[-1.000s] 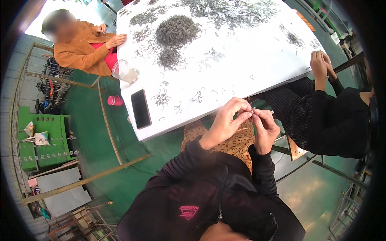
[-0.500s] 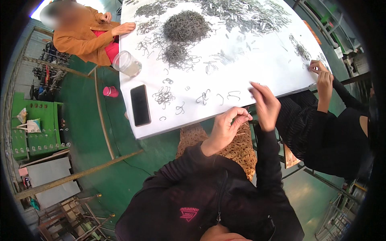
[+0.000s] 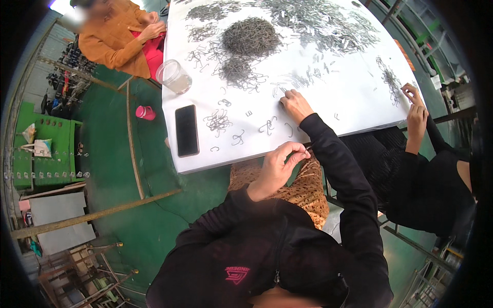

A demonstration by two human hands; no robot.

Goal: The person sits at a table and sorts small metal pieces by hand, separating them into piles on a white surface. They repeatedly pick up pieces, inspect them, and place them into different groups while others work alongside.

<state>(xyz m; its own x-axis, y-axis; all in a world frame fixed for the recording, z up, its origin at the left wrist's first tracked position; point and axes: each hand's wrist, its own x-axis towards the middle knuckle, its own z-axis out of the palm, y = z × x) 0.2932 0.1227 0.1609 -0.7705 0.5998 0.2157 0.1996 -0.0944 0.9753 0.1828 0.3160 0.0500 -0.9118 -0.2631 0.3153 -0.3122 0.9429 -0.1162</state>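
Just off the table's near edge, my left hand (image 3: pixel 279 168) pinches thumb and forefinger together; whatever lies at the fingertips is too small to name. My right hand (image 3: pixel 298 107) reaches over the table (image 3: pixel 328 97), its bent fingertips down beside loose straight strips (image 3: pixel 300 79). I cannot make out what is under those fingers. Curved dark hooks (image 3: pixel 268 126) lie between my hands and a phone (image 3: pixel 186 131). A small cluster of hooks (image 3: pixel 217 120) sits beside the phone. Farther back rises a dense heap of hooks (image 3: pixel 250 37).
A clear plastic jar (image 3: pixel 174 77) stands at the table's left edge. Beyond it sits a person in a brown jacket (image 3: pixel 115 43). At the right, another person's hands (image 3: pixel 415 110) work near a small pile (image 3: pixel 390 82). Many strips (image 3: pixel 334 28) cover the far side.
My right hand has moved from beside my left hand forward and left onto the table. The left hand stays pinched near the edge. The brown-jacketed person's hand has drawn back from the table.
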